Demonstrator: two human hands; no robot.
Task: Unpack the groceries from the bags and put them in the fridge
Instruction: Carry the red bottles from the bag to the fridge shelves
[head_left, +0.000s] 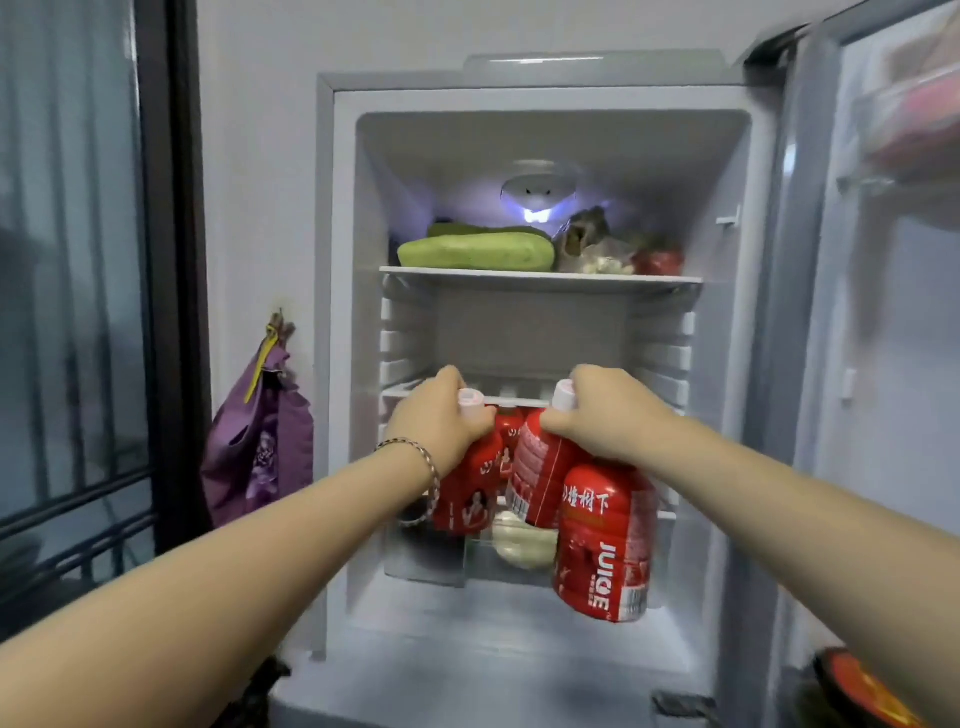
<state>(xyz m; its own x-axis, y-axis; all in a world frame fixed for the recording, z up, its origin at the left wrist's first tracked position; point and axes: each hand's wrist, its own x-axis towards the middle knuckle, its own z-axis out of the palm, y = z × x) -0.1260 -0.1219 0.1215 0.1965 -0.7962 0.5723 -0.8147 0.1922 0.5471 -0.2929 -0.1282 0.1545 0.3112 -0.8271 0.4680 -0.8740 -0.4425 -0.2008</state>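
The fridge stands open in front of me. My left hand grips a red juice bottle by its white-capped neck. My right hand grips two red juice bottles by their necks, one tilted and a larger-looking one hanging nearer to me, labelled JUICE. Another red bottle shows between them; whether it is held I cannot tell. All hang in front of the middle shelf. The top shelf bears a green gourd and bagged vegetables.
The fridge door is swung open at the right, with items in its upper rack. A white vegetable lies in the lower drawer. A purple bag hangs on the wall at the left. A dark sliding door is further left.
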